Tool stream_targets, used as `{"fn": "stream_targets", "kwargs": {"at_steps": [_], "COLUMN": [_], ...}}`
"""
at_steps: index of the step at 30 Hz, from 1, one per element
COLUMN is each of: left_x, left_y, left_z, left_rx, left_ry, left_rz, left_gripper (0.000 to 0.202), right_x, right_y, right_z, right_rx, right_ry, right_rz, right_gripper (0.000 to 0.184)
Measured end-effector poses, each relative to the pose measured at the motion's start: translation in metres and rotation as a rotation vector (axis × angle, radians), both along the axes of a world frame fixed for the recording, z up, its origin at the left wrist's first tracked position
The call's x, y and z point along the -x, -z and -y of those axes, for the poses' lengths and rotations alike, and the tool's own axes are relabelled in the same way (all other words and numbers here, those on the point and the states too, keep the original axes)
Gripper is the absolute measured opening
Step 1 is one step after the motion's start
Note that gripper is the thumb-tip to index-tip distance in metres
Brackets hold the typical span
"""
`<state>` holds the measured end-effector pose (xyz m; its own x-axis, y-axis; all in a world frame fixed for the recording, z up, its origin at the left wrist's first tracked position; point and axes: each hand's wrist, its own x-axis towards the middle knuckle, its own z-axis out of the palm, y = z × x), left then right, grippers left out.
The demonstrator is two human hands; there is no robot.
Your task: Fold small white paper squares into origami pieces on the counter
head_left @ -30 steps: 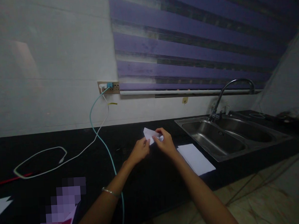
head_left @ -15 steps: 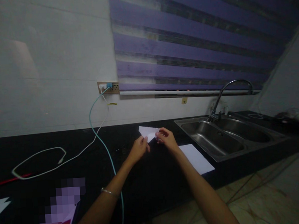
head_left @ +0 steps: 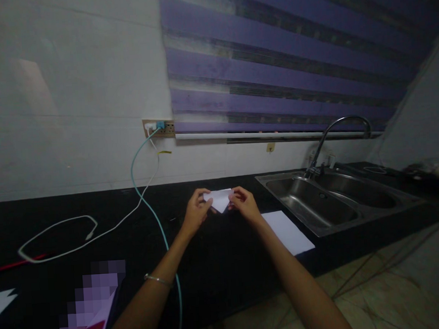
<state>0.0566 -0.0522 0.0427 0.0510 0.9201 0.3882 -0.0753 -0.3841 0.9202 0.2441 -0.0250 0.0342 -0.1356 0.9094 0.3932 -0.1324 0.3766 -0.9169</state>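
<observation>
"Beyond the left hand (head_left: 197,209) and right hand (head_left: 247,205), what is there?"

"A striped purple blind (head_left: 280,64); beneath them, a black counter (head_left: 226,268); to their right, a steel sink (head_left: 311,198)."

"And the folded white paper (head_left: 219,200)?"

"Between them, each pinching one end. Its long axis runs hand to hand; its tip points downward in view."

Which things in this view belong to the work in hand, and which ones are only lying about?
In the work:
small white paper, held by left hand and right hand
perhaps the white sheet beside the sink

Apparently just lying about:
white cable
teal cable
thin red object
</observation>
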Motion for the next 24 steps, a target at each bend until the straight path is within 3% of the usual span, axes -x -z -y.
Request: {"fn": "stream_targets", "kwargs": {"at_steps": [9,15,24], "left_x": [0.0052,0.0086,0.0083], "left_y": [0.002,-0.0026,-0.0035], "left_z": [-0.0036,0.0001,0.0009], "left_rx": [-0.015,0.019,0.02], "left_ry": [0.007,0.138,0.106], "left_rz": [0.041,0.014,-0.023], "left_gripper": [0.033,0.042,0.045], "right_x": [0.0035,0.0017,0.0035], "right_y": [-0.0025,-0.0057,-0.0085], "right_z": [0.0063,0.0069,0.0051], "right_rx": [0.074,0.009,-0.013], "right_ry": [-0.094,-0.011,0.116], "right_rz": [0.03,0.008,-0.045], "right_gripper": [0.036,0.032,0.033]}}
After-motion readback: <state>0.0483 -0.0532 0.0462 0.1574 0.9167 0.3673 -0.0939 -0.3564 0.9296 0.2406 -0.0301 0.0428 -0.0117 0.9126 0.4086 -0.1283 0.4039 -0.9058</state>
